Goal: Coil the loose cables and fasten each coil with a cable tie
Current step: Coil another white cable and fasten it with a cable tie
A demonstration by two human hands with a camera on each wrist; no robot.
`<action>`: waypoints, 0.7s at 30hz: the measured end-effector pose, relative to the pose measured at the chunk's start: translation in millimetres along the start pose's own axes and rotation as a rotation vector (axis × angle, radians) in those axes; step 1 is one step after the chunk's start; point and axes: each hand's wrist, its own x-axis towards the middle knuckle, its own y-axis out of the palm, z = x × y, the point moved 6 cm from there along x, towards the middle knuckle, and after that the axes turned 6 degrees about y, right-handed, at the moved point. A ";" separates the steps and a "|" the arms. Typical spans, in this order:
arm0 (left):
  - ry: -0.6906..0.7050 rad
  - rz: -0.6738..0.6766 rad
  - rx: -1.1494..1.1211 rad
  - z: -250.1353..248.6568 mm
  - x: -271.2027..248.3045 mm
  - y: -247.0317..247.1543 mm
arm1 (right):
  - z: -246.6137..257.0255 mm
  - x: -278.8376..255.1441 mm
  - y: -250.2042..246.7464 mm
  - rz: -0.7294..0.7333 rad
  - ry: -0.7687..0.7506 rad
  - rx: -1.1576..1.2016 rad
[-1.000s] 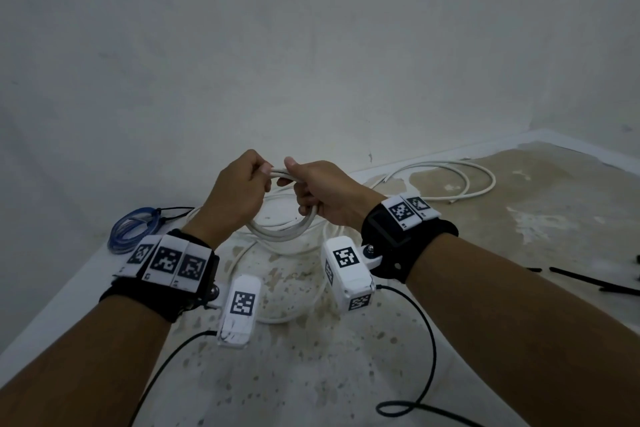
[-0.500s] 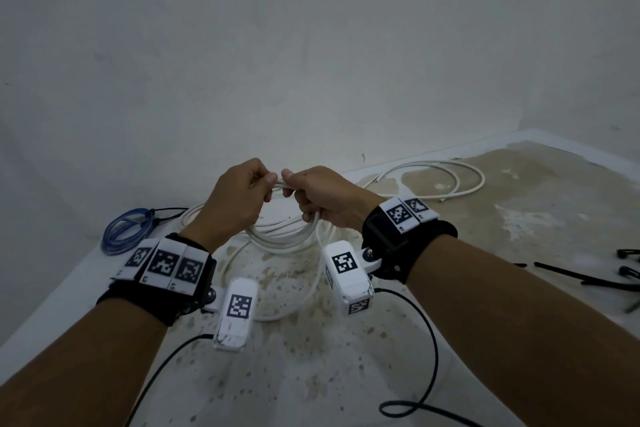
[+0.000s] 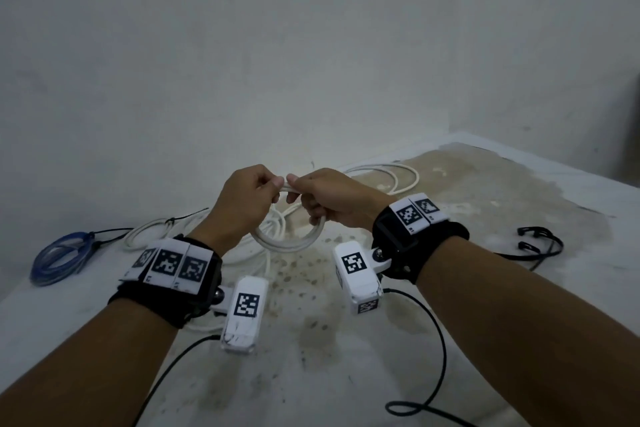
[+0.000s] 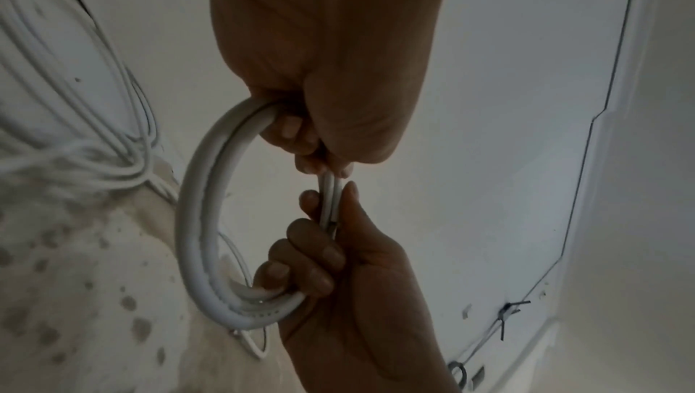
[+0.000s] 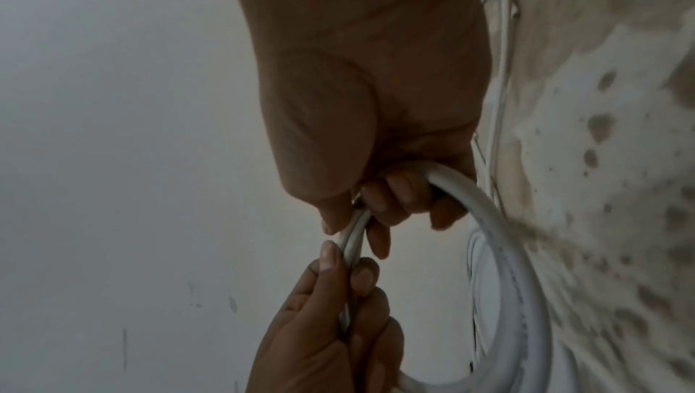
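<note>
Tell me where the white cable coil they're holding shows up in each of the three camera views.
Head: the white cable coil hangs centre frame, below the two hands.
Left wrist: it curves down the left-centre, between the left hand above and the right hand below.
Right wrist: its arc runs down the right-centre.
Shared landmark: the short straight stretch pinched between both thumbs.

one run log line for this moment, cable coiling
stage: coiling | left hand: grips white coil | right hand: grips same coil | cable tie: none on it | blue cable: on table, tied
</note>
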 end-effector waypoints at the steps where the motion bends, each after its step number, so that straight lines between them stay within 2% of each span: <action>1: 0.019 -0.004 0.003 -5.0 -0.9 8.7 | -3.3 -6.4 -7.9 -0.005 0.000 -0.010; 5: 0.063 0.011 0.006 -20.1 -8.1 45.6 | -21.2 -29.6 -50.9 -0.119 0.046 -0.044; 8: 0.021 0.032 -0.011 -19.0 -13.1 69.2 | -36.4 -47.8 -90.8 -0.322 0.098 -0.281; 10: 0.004 0.041 -0.017 -17.1 -16.3 78.8 | -46.6 -55.3 -105.6 -0.381 0.143 -0.456; 14: -0.023 0.037 -0.029 -12.8 -22.8 81.6 | -68.9 -45.4 -114.1 -0.408 0.260 -0.835; 17: -0.027 0.024 -0.026 -10.4 -28.3 74.6 | -76.4 -34.1 -102.6 -0.370 0.222 -1.118; 21: -0.035 -0.028 -0.044 4.1 -31.5 56.9 | -81.0 -21.2 -92.4 -0.344 0.176 -1.197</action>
